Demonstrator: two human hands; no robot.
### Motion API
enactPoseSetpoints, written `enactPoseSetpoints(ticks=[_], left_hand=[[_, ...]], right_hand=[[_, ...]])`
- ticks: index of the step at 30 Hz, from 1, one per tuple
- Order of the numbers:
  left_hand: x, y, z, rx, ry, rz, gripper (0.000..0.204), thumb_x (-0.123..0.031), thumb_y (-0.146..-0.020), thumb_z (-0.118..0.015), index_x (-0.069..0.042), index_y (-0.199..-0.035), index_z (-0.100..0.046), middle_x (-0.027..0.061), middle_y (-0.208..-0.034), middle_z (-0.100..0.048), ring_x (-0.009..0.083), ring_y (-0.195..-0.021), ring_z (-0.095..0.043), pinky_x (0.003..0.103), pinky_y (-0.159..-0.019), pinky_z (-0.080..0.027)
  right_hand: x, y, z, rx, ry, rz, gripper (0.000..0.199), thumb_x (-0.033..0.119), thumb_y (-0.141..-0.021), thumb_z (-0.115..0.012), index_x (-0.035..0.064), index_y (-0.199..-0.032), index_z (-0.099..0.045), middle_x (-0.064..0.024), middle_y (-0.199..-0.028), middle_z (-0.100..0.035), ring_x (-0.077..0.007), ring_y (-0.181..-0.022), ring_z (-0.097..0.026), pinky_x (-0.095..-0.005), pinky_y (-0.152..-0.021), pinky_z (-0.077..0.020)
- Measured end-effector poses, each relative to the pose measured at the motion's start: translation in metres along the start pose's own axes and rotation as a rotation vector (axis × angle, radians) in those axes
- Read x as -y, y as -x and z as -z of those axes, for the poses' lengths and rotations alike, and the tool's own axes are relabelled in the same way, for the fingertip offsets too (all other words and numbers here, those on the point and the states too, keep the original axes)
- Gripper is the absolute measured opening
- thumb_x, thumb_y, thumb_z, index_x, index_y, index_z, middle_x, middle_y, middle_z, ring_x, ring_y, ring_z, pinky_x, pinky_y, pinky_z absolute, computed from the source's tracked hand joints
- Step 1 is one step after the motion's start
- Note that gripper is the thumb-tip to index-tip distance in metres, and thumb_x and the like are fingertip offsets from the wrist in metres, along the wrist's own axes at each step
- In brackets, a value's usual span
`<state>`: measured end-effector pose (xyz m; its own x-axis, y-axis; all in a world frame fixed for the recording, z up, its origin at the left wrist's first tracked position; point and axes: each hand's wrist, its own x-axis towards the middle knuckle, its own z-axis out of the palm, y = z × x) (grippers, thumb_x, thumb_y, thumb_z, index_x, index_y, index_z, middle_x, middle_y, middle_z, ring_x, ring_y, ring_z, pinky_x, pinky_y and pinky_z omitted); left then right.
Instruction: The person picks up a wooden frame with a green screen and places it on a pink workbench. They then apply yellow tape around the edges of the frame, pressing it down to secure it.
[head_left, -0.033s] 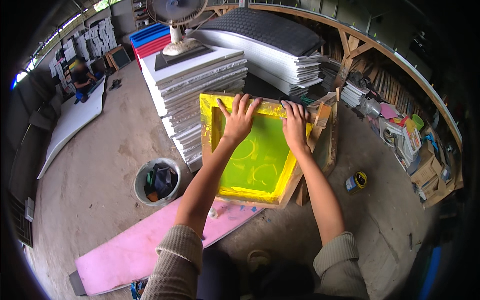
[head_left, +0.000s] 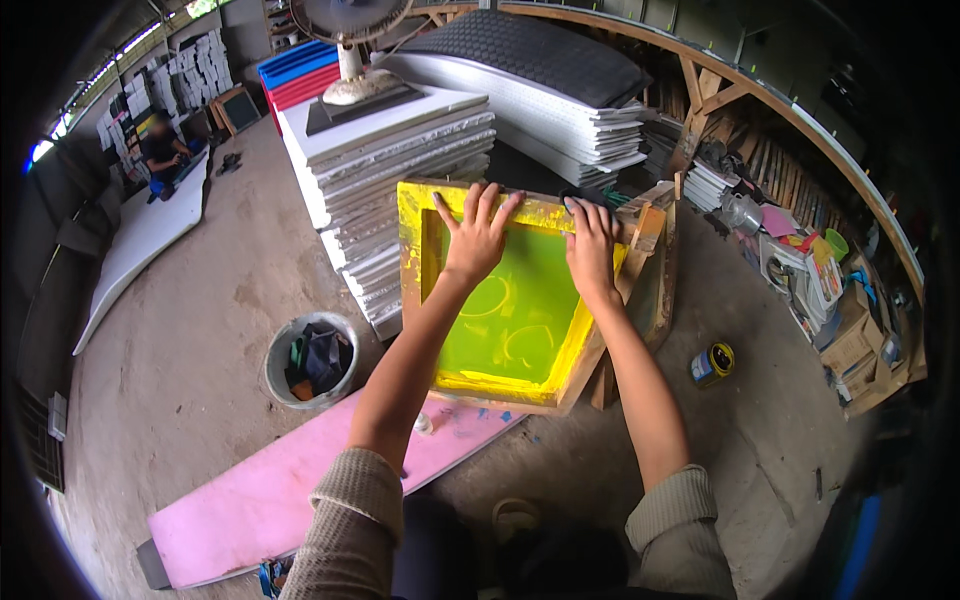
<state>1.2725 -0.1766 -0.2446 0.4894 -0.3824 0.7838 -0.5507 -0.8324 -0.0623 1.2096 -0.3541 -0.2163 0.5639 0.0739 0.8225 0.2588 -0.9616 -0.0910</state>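
A wooden screen-printing frame (head_left: pixel 420 300) with yellow ink smeared over its border lies before me, its green mesh (head_left: pixel 520 300) bearing faint curved marks. Spread across the far rail, the fingers of my left hand (head_left: pixel 476 235) hook over its edge and grip it. Close to the far right corner, my right hand (head_left: pixel 592 245) holds the same rail, fingers bent over it. A small dark thing shows at its fingertips, too hidden to name. Under the frame's right side, more wooden framing (head_left: pixel 665 270) sticks out.
Left of the frame stand a stack of white foam sheets (head_left: pixel 400 140) with a fan (head_left: pixel 350 80) on top and a bucket of cloths (head_left: pixel 312 365). A pink board (head_left: pixel 270 500) lies nearer me. An open ink tin (head_left: pixel 712 364) sits right. Far left, a person (head_left: pixel 163 155) sits.
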Motion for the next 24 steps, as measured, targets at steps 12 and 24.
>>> enactPoseSetpoints(ticks=[12, 24], left_hand=[[-0.005, 0.023, 0.042, 0.207, 0.101, -0.025, 0.092, -0.027, -0.069, -0.068, -0.026, -0.143, -0.013, 0.0095, -0.149, -0.006, 0.0283, -0.138, -0.005, 0.067, -0.100, -0.009], [0.048, 0.195, 0.098, 0.524, 0.050, 0.081, 0.087, -0.032, -0.070, -0.070, -0.020, -0.140, -0.020, 0.0119, -0.146, -0.014, 0.0336, -0.136, -0.009, 0.066, -0.101, -0.013]], right_hand=[[0.010, 0.017, 0.003, -0.161, -0.393, -0.053, 0.024, -0.002, -0.080, -0.051, 0.0021, -0.103, -0.055, -0.0136, -0.110, -0.053, -0.0321, -0.108, -0.048, -0.0393, -0.092, -0.0384], [0.086, 0.117, -0.021, 0.631, -0.571, -0.201, 0.018, 0.010, -0.081, -0.055, 0.0007, -0.096, -0.058, -0.0211, -0.082, -0.062, -0.0385, -0.077, -0.059, -0.0427, -0.066, -0.0471]])
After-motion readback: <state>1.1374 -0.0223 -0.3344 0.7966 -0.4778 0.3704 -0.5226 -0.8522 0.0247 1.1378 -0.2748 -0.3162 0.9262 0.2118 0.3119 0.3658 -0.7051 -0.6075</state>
